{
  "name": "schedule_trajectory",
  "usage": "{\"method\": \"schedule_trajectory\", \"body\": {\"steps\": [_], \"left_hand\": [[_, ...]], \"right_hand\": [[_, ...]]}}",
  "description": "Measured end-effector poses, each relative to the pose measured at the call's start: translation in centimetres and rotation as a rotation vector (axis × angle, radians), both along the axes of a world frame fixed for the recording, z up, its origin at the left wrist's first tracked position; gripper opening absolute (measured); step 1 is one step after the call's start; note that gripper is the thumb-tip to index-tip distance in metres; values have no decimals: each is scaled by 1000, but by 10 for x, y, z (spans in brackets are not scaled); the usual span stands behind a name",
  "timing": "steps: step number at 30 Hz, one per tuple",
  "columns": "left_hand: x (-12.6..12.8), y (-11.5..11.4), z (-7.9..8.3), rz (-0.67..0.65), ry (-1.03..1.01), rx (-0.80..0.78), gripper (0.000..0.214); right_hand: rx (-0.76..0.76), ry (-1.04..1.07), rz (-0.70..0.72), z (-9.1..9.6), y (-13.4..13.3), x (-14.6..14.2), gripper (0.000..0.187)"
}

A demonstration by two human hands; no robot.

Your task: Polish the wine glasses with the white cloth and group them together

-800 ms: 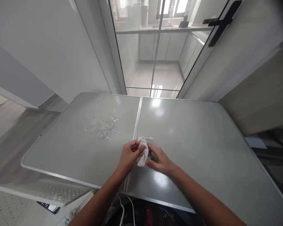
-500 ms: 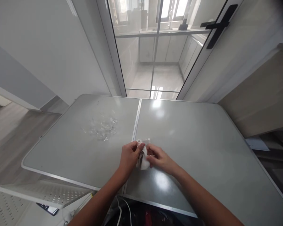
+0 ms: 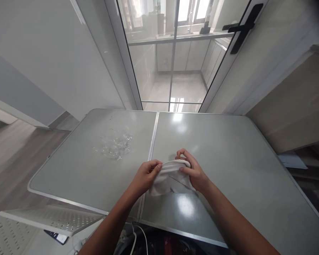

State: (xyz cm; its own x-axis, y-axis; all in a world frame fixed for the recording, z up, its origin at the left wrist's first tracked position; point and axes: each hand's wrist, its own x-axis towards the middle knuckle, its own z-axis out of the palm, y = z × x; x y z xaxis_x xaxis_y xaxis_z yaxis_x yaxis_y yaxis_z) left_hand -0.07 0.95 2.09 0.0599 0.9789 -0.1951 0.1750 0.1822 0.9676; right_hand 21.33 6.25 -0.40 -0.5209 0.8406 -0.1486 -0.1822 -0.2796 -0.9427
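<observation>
A thin white cloth (image 3: 172, 180) is spread between my hands just above the table, its upper edge folded over and its lower part hanging loose. My left hand (image 3: 147, 173) pinches the upper left corner between thumb and fingertips. At the other end, my right hand (image 3: 192, 171) grips the upper right edge, the thumb in front and the index finger raised and bent. Part of the right fingers is hidden behind the fabric. To the left of the table's seam lies a scattered heap of clear, shiny, plastic-looking pieces (image 3: 118, 145).
The grey folding table (image 3: 215, 141) has a metal seam down its middle. Beyond it stands a glass door (image 3: 172, 56) with a black handle (image 3: 246, 28). A white perforated panel (image 3: 55, 219) and white cables (image 3: 138, 235) are by the near edge.
The bunched cloth has been opened out wider. My right hand has moved right and slightly up, away from my left hand, which stays near the seam.
</observation>
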Motion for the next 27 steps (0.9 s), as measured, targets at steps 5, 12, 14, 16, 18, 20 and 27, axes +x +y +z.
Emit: {"method": "schedule_trajectory", "body": {"steps": [5,12,14,16,18,20,27], "left_hand": [[9,-15,22,-90,49,138,26],[16,-31,-2,-145,283,312,24],[-6,-34,-13,304,354,332,18],[-36,-38,-21,707,412,351,20],[-66,-40,-28,953,476,336,31],[-90,-40,-35,1062,562,321,48],[-118,-16,-49,930,470,200,59]], "right_hand": [[423,-463,-305,-16,-2,-7,24],[-139,32,-302,-52,-9,-20,30],[-179,95,-339,-55,-4,-16,37],[-149,118,-367,-56,3,-10,41],[-114,143,-361,-55,8,-3,44],[-103,163,-335,-54,11,2,47],[-106,193,-354,-46,16,4,45]]}}
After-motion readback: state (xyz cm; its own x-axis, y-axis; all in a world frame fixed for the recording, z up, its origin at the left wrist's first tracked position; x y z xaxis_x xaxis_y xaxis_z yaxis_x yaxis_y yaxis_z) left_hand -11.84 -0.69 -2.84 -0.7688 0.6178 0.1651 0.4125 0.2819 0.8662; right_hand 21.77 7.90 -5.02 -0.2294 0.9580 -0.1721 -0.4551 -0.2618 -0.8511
